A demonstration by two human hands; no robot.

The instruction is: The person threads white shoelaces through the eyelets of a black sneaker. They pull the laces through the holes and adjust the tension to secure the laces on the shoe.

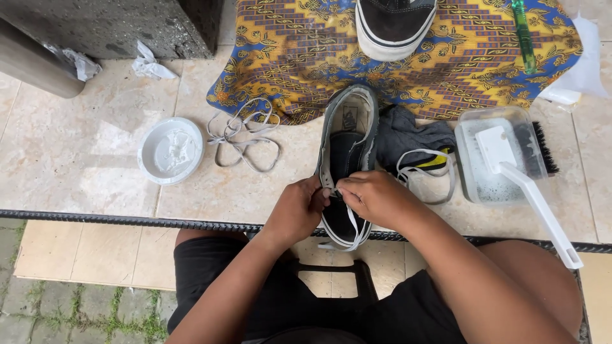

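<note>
Fingers of both the left hand point(298, 207) and right hand point(373, 196) are pinching a white lace point(352, 223) at the black sneaker point(346, 162), which is lying on the tiles. Tugging unevenly could be pulling one end short. Beyond the sneaker, a second shoe point(394, 25) is resting on patterned cloth point(299, 57); right of the sneaker, a brush point(529, 185) is sitting in a tub point(475, 169).

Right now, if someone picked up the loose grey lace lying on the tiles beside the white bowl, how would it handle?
The loose grey lace lies in slack, crossing loops, so it would probably droop limply and tangle. It looks thin, so likely very light. Pushed, it would likely bunch up rather than slide whole toward the white bowl.
</note>
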